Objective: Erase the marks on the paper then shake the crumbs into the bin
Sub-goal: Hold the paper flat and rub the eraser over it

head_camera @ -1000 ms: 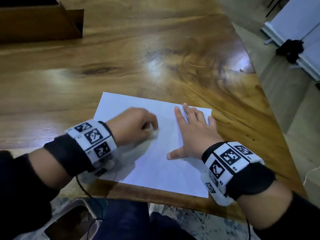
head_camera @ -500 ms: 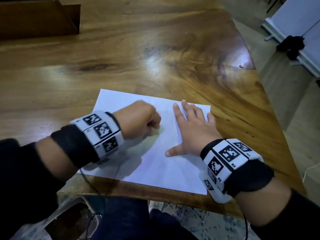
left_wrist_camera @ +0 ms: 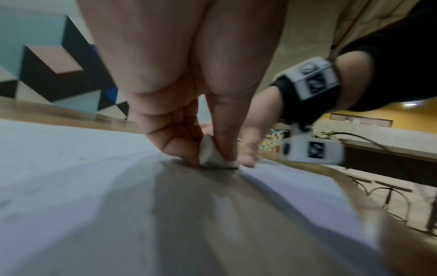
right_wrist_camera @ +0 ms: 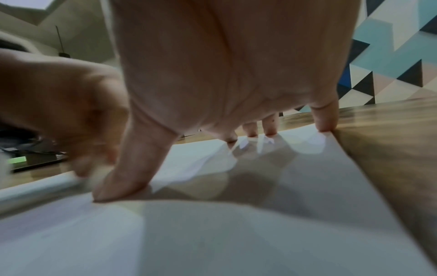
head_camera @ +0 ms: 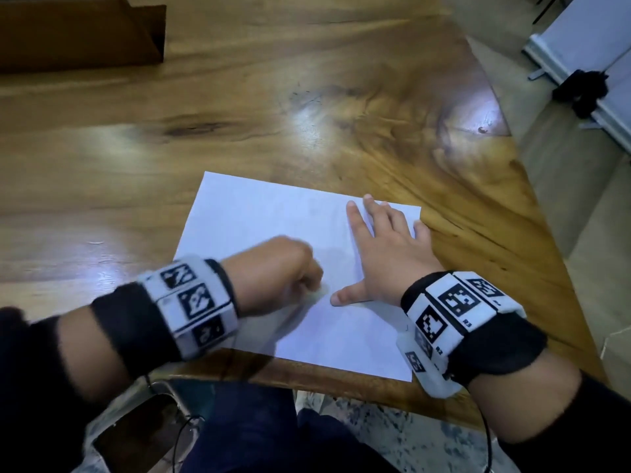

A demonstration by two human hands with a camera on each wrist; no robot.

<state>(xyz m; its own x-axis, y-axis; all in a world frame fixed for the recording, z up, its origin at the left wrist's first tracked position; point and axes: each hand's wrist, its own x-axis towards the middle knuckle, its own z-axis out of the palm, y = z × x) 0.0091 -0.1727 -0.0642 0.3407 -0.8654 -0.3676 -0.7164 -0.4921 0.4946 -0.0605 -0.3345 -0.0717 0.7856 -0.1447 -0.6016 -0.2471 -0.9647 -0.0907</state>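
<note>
A white sheet of paper [head_camera: 259, 220] lies near the front edge of the wooden table [head_camera: 307, 107]. My left hand [head_camera: 280, 271] pinches a small white eraser [left_wrist_camera: 211, 155] between thumb and curled fingers and presses it onto the paper [left_wrist_camera: 71, 177], left of the right thumb. In the head view the eraser is hidden under the fist. My right hand [head_camera: 382, 254] lies flat on the sheet's right half, fingers spread and straight, with fingertips [right_wrist_camera: 327, 125] at its far right edge. Faint grey marks [head_camera: 317, 209] show on the upper part of the sheet.
A dark wooden box [head_camera: 78, 32] stands at the table's back left. The table's right edge [head_camera: 532, 213] runs diagonally close to my right hand, with floor beyond. A shiny bin-like container [head_camera: 136, 438] sits below the front edge by my knees.
My left hand with the eraser has slid down and back toward me, close to the right thumb. The right hand stays flat on the paper.
</note>
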